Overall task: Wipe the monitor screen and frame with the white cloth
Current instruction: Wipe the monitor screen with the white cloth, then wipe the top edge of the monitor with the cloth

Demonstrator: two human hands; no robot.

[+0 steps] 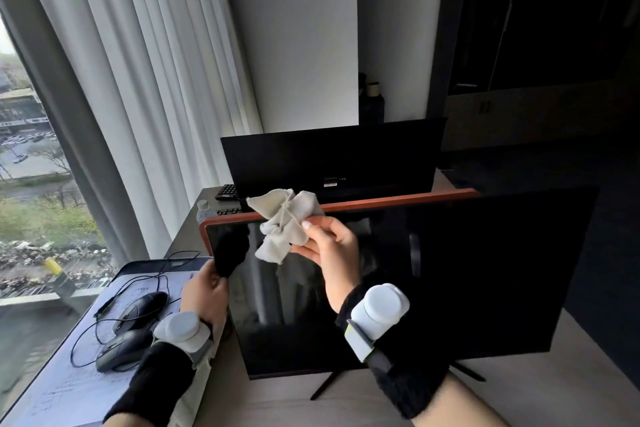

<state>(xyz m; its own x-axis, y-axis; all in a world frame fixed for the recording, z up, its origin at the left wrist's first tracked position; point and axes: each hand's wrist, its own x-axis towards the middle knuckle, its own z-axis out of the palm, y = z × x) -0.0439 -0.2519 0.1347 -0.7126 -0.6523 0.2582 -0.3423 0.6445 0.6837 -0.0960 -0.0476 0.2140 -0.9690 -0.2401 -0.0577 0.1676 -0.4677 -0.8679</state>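
Nearest the camera, two computer mice [133,333] lie on the desk mat [69,385] left of the left hand [204,291], whose fingers pinch a black cloth [230,250] against the monitor's [450,270] left edge. Further up, the right hand [329,246] pinches the crumpled white cloth [284,224] between thumb and fingertips, held just before the screen's upper left part. Beyond the fingers stands a second monitor [332,156], with a keyboard [227,191] at its left.
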